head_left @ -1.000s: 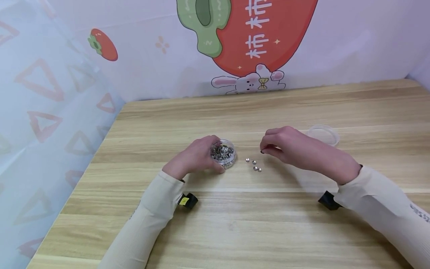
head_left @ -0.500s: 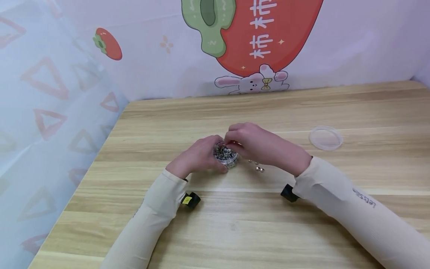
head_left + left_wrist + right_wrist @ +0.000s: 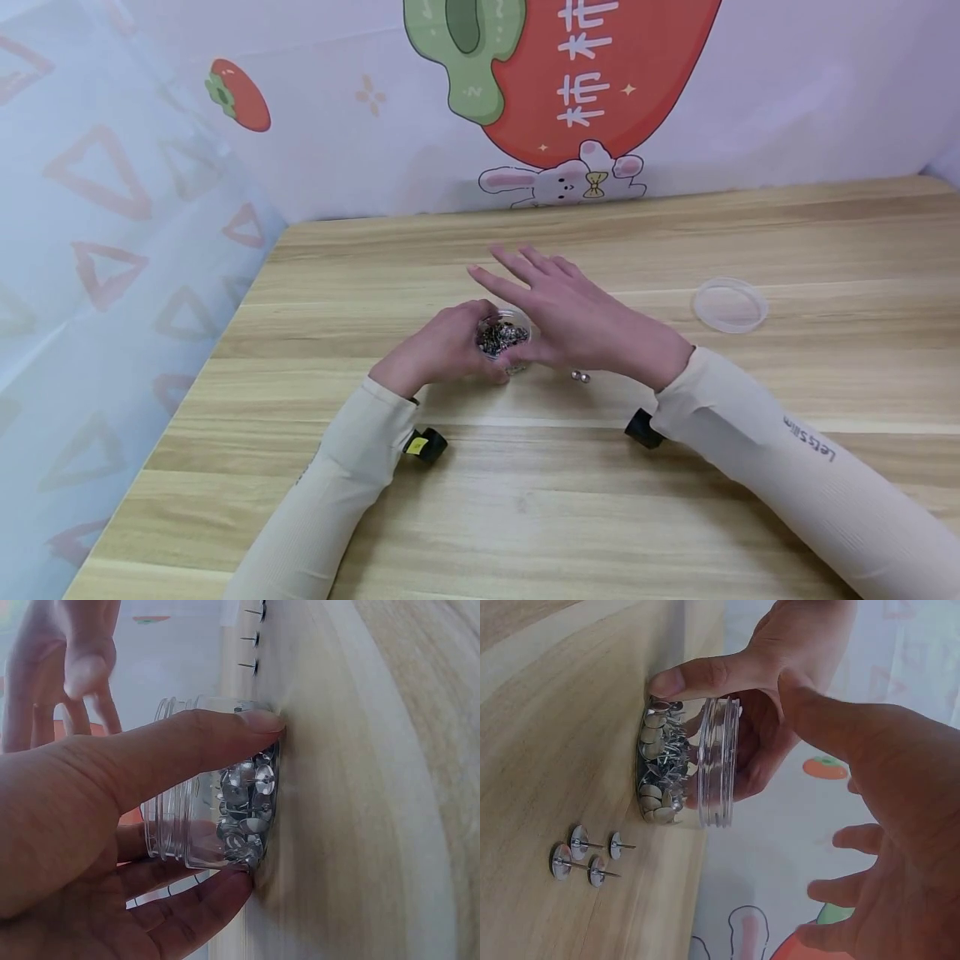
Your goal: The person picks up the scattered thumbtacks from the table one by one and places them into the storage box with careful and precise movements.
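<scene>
A clear round jar (image 3: 718,765) with a threaded neck stands upright on the table, partly filled with silver thumbtacks (image 3: 656,739). My left hand (image 3: 446,346) grips its side, thumb on one side and fingers round the other. Over the jar's open mouth, my right hand (image 3: 581,317) is spread with its fingers fairly straight, and nothing shows in it. Several loose thumbtacks (image 3: 561,861) lie points up on the table beside the jar. In the head view the right hand covers some of these.
A clear round lid (image 3: 731,306) lies flat on the wooden table (image 3: 525,500), to the right of the hands. Behind the table stands a printed backdrop (image 3: 337,150) with persimmons and a rabbit. Black wrist cameras (image 3: 426,447) hang beneath both sleeves.
My right hand has moved left from the loose thumbtacks to above the jar, and its pinched fingers have spread open. The left hand keeps its grip on the jar.
</scene>
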